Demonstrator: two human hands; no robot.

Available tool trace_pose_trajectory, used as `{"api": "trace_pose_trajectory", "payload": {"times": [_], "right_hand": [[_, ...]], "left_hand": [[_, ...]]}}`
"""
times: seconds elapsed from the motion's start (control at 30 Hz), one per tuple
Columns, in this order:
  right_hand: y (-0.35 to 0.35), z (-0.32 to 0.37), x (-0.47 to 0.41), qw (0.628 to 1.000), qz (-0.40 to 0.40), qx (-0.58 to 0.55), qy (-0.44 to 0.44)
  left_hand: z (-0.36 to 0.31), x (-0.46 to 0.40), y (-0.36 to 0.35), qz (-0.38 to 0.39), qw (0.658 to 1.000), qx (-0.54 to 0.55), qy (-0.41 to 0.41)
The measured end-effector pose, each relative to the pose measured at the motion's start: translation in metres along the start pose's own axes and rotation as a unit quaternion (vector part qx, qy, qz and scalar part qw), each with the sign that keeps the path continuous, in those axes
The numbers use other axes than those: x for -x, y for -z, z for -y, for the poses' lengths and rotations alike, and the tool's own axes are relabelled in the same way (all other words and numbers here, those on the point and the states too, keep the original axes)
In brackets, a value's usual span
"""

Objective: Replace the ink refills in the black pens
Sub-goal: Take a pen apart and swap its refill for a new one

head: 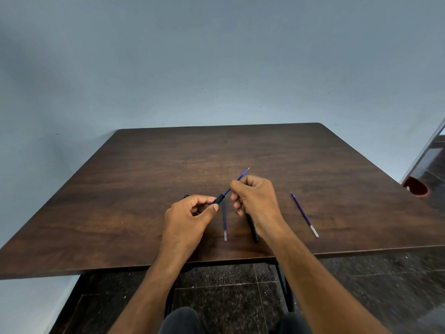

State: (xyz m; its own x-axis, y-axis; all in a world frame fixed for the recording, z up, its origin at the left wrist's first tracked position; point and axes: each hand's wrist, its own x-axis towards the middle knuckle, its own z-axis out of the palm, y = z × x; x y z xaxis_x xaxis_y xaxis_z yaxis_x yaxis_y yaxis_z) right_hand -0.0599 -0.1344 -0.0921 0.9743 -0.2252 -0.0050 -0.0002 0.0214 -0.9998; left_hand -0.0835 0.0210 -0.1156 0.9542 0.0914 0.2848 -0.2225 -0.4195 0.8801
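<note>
My left hand (190, 215) grips a black pen barrel (218, 198); its open end points up and to the right, and its other end shows past my knuckles. My right hand (255, 198) pinches a blue ink refill (242, 175) that runs from the barrel's mouth up to the right, its tip free above my fingers. A second blue refill (224, 220) lies on the table between my hands. A third refill (304, 214) lies to the right of my right wrist. Another black pen (252, 229) lies partly under my right hand.
The dark wooden table (144, 177) stands against a pale blue wall. Its near edge runs just below my wrists. A red container (416, 186) sits on the floor beyond the table's right edge. My knees show below the table.
</note>
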Motion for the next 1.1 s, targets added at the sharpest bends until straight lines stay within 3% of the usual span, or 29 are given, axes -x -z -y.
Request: {"api": "trace_pose_trajectory", "payload": {"times": [0.23,0.47,0.9,1.1], "right_hand": [[0.003,-0.003,0.002,0.996,0.086,0.033,0.016],[0.01,0.002,0.002,0.987,0.075,-0.145,-0.001],[-0.02,0.001,0.006,0.992,0.08,-0.102,0.009],[-0.038,-0.001,0.01,0.985,0.145,-0.084,0.029]], "left_hand": [[0.007,-0.002,-0.002,0.008,0.999,0.032,0.009],[0.013,-0.003,0.003,-0.01,1.0,0.0,0.004],[0.014,0.0,0.028,-0.07,0.997,0.029,-0.025],[0.024,0.002,0.053,-0.101,0.994,0.043,-0.027]]}}
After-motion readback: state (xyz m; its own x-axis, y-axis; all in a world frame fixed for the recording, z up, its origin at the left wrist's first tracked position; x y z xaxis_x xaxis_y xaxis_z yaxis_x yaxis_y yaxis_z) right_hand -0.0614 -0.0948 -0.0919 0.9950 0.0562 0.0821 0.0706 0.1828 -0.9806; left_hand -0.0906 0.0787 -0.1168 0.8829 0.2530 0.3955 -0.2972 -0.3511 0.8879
